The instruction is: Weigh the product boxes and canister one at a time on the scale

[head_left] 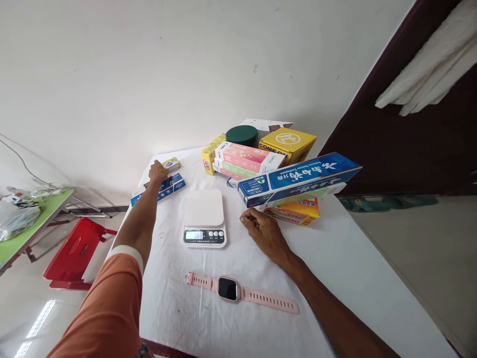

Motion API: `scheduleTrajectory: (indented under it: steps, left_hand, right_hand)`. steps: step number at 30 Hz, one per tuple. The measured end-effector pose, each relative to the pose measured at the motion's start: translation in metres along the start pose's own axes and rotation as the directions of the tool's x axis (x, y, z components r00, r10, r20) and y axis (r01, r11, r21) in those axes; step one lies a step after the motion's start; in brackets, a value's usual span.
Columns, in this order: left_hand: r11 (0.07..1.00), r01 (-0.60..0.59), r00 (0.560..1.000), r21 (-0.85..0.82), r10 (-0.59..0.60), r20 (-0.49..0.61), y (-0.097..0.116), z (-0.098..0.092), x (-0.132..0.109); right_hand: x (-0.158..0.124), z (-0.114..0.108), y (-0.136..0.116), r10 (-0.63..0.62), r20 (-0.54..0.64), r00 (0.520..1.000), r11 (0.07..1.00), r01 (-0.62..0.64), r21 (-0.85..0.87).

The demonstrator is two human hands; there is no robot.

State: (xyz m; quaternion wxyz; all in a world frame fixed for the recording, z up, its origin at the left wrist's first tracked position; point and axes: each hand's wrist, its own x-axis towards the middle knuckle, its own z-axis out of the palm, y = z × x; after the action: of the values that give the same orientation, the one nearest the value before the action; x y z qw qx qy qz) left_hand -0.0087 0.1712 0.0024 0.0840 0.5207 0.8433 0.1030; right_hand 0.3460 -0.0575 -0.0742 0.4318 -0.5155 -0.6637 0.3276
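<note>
My left hand (158, 171) is at the back left of the table, its fingers closed on a small yellow box (172, 164) above the blue boxes (172, 185). Beside the orange box (298, 213), my right hand (264, 230) rests with curled fingers below the near end of a long blue toothpaste box (298, 179); what they hold, if anything, is hidden. Between the hands stands a white digital scale (203, 209) with a bare plate and a lit display. A pink watch (227, 289) lies stretched out in front of it.
Behind the toothpaste box are pink and green boxes (248, 158), a yellow box (288, 140) and a dark green round lid (242, 134). A red chair (76, 253) and a green table (35, 223) stand at the left.
</note>
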Motion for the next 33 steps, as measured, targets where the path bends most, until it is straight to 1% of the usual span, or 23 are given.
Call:
scheduleTrajectory:
  steps: [5, 9, 11, 16, 18, 20, 23, 25, 27, 29, 30, 33]
  left_hand:
    - [0.999, -0.033, 0.998, 0.032, 0.031, 0.052, 0.008, -0.003, 0.007]
    - [0.987, -0.161, 0.985, 0.022, 0.159, 0.068, 0.019, 0.008, 0.013]
    - [0.979, -0.202, 0.977, 0.02, 0.2, 0.079, 0.024, 0.012, 0.017]
    - [0.981, -0.191, 0.98, 0.039, 0.188, 0.071, 0.03, 0.013, 0.019]
    - [0.979, -0.201, 0.978, 0.038, 0.198, 0.063, 0.03, 0.011, 0.016]
    - [0.973, -0.228, 0.973, 0.024, 0.227, 0.031, 0.029, 0.006, 0.009]
    - [0.947, -0.315, 0.948, -0.057, 0.312, -0.057, 0.022, -0.008, -0.009]
    - [0.902, -0.414, 0.909, -0.123, 0.401, -0.118, 0.012, -0.021, -0.029]
    - [0.843, -0.517, 0.855, -0.15, 0.499, -0.145, -0.001, -0.032, -0.056]
    - [0.788, -0.595, 0.804, -0.155, 0.582, -0.125, -0.015, -0.036, -0.086]
    - [0.766, -0.623, 0.782, -0.159, 0.615, -0.101, -0.021, -0.035, -0.102]
    - [0.708, -0.679, 0.722, -0.194, 0.692, -0.003, -0.034, -0.021, -0.143]
  right_hand:
    - [0.0, 0.0, -0.001, -0.002, -0.004, 1.0, 1.0, 0.002, 0.011]
    - [0.001, 0.0, 0.0, -0.017, -0.014, 1.0, 1.0, 0.017, 0.014]
    - [0.001, 0.0, 0.001, -0.015, -0.011, 1.0, 1.0, 0.015, 0.025]
    - [0.003, 0.001, 0.002, -0.018, -0.017, 1.0, 0.999, 0.019, 0.036]
    - [0.004, 0.001, 0.002, -0.022, -0.024, 0.999, 0.999, 0.023, 0.029]
    - [0.005, 0.001, 0.003, -0.023, -0.03, 0.999, 1.0, 0.024, 0.018]
    - [0.005, 0.001, 0.004, -0.028, -0.024, 0.999, 1.0, 0.028, 0.004]
    - [0.006, 0.001, 0.005, -0.034, -0.02, 0.999, 0.999, 0.034, 0.0]
    - [0.006, 0.002, 0.005, -0.043, -0.019, 0.999, 0.999, 0.043, -0.004]
    - [0.007, 0.002, 0.006, -0.053, -0.017, 0.998, 0.999, 0.052, -0.011]
    - [0.008, 0.002, 0.006, -0.058, -0.016, 0.998, 0.998, 0.057, -0.015]
    - [0.008, 0.002, 0.006, -0.066, -0.014, 0.998, 0.998, 0.066, -0.019]
